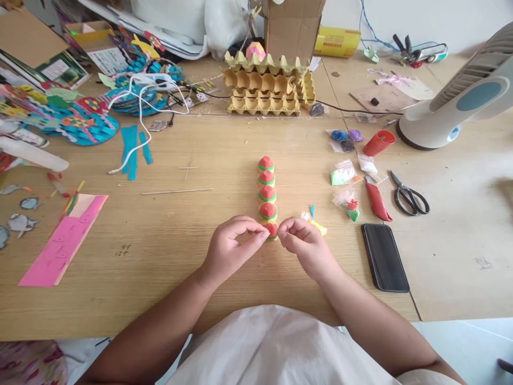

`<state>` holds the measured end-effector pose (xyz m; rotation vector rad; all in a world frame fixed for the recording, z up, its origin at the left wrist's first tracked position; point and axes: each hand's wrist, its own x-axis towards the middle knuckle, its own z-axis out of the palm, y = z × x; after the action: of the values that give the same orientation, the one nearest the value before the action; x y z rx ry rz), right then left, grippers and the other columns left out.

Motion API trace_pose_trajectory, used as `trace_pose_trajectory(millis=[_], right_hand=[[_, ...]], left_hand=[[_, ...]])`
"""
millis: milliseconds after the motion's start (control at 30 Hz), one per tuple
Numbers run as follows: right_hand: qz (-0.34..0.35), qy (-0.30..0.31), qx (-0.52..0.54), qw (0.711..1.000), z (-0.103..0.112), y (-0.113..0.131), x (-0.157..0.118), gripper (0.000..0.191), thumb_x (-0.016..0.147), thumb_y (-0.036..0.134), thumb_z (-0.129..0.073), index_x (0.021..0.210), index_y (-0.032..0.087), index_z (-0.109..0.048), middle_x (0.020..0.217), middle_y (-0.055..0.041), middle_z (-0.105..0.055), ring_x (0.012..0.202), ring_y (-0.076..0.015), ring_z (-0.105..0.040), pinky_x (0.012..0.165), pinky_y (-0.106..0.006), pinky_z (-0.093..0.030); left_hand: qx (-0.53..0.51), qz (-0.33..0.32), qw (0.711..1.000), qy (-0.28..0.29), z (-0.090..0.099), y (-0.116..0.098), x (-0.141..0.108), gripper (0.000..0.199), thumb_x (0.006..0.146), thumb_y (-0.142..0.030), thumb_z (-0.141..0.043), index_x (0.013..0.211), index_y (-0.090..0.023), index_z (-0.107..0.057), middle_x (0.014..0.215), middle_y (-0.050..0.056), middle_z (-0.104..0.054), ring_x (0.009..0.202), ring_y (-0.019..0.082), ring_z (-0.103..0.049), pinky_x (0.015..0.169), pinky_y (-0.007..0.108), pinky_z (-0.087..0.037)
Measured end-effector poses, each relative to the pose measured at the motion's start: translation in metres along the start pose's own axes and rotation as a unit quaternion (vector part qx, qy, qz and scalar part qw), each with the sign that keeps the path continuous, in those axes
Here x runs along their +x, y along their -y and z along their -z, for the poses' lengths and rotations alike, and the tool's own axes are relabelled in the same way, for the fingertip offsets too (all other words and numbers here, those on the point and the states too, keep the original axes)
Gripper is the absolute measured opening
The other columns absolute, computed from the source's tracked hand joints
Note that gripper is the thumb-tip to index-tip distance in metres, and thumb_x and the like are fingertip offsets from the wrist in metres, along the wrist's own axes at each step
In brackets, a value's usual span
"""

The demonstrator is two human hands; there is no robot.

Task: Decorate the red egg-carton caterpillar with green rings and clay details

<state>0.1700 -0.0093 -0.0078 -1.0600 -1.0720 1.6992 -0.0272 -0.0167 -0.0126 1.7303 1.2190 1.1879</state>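
Note:
A strip of several egg-carton cups point(267, 193), red on top with green and yellow bands below, stands in a line in front of me. At its near end, my left hand point(237, 241) is closed in a pinch, its fingertips at the left side of the nearest red cup point(272, 231). My right hand point(308, 245) pinches too, just right of that same cup. Anything between the fingertips is too small to make out. Beyond my right hand lies a small yellow piece point(319, 228) with a blue bit point(312, 212) beside it.
Scissors point(409, 195), a red-handled cutter point(378, 199), clay bags point(343, 173) and a phone point(385, 258) lie right. A fan point(452, 107) stands behind them. Egg cartons point(264, 88) are stacked at the back. Thin sticks point(177, 191) and pink paper point(64, 240) lie left.

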Motion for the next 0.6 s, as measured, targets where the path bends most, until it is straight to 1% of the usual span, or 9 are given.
trace_pose_trajectory(millis=[67, 133, 200, 267, 400, 467, 600], right_hand=[[-0.003, -0.015, 0.007, 1.000, 0.0021, -0.0015, 0.0015, 0.020, 0.080, 0.037, -0.080, 0.080, 0.020, -0.068, 0.069, 0.0029, -0.057, 0.061, -0.0102, -0.041, 0.058, -0.027, -0.033], [-0.008, -0.026, 0.014, 1.000, 0.0043, -0.0033, 0.0030, 0.019, 0.079, 0.036, -0.080, 0.080, 0.021, -0.068, 0.069, 0.0033, -0.056, 0.060, -0.0099, -0.039, 0.056, -0.027, -0.030], [-0.014, -0.029, 0.021, 0.999, 0.0063, -0.0047, 0.0044, 0.019, 0.079, 0.036, -0.080, 0.081, 0.021, -0.068, 0.067, 0.0038, -0.054, 0.059, -0.0098, -0.038, 0.055, -0.027, -0.028], [-0.019, -0.032, 0.026, 0.999, 0.0074, -0.0054, 0.0056, 0.020, 0.079, 0.038, -0.079, 0.081, 0.021, -0.068, 0.067, 0.0042, -0.053, 0.058, -0.0098, -0.037, 0.055, -0.027, -0.027], [-0.019, -0.036, 0.025, 0.999, 0.0070, -0.0050, 0.0076, 0.021, 0.078, 0.038, -0.080, 0.080, 0.021, -0.067, 0.066, 0.0043, -0.053, 0.058, -0.0095, -0.036, 0.054, -0.027, -0.025], [-0.022, -0.039, 0.024, 0.999, 0.0063, -0.0044, 0.0083, 0.021, 0.077, 0.037, -0.079, 0.079, 0.020, -0.067, 0.066, 0.0044, -0.054, 0.058, -0.0092, -0.037, 0.054, -0.027, -0.025], [-0.029, -0.044, 0.026, 0.998, 0.0054, -0.0033, 0.0088, 0.020, 0.077, 0.035, -0.079, 0.079, 0.020, -0.067, 0.066, 0.0049, -0.055, 0.057, -0.0085, -0.035, 0.055, -0.027, -0.026]], left_hand=[[0.026, 0.018, 0.999, 0.010, 0.0028, 0.0022, 0.0018, 0.009, 0.094, -0.020, -0.073, 0.086, -0.023, -0.077, 0.084, 0.000, -0.076, 0.077, 0.013, -0.067, 0.070, 0.025, -0.053], [0.061, 0.017, 0.997, 0.032, 0.0048, 0.0039, 0.0036, 0.009, 0.094, -0.020, -0.073, 0.087, -0.024, -0.078, 0.086, -0.001, -0.076, 0.077, 0.013, -0.067, 0.070, 0.026, -0.052], [0.105, -0.007, 0.993, 0.057, 0.0054, 0.0056, 0.0049, 0.008, 0.094, -0.019, -0.074, 0.088, -0.024, -0.078, 0.087, -0.001, -0.077, 0.080, 0.014, -0.068, 0.073, 0.027, -0.052], [0.160, -0.049, 0.983, 0.069, 0.0051, 0.0075, 0.0054, 0.008, 0.095, -0.020, -0.073, 0.089, -0.023, -0.078, 0.086, 0.000, -0.077, 0.080, 0.016, -0.068, 0.075, 0.030, -0.052], [0.280, -0.141, 0.947, 0.075, 0.0047, 0.0094, 0.0040, 0.013, 0.099, -0.024, -0.069, 0.087, -0.023, -0.076, 0.082, 0.002, -0.075, 0.075, 0.018, -0.064, 0.071, 0.033, -0.047], [0.309, -0.156, 0.934, 0.086, 0.0050, 0.0088, 0.0029, 0.015, 0.099, -0.023, -0.067, 0.087, -0.023, -0.075, 0.081, 0.002, -0.074, 0.074, 0.019, -0.063, 0.070, 0.034, -0.045], [0.329, -0.158, 0.926, 0.098, 0.0050, 0.0069, 0.0014, 0.015, 0.099, -0.023, -0.066, 0.087, -0.024, -0.075, 0.080, 0.001, -0.074, 0.074, 0.019, -0.063, 0.070, 0.035, -0.045]])
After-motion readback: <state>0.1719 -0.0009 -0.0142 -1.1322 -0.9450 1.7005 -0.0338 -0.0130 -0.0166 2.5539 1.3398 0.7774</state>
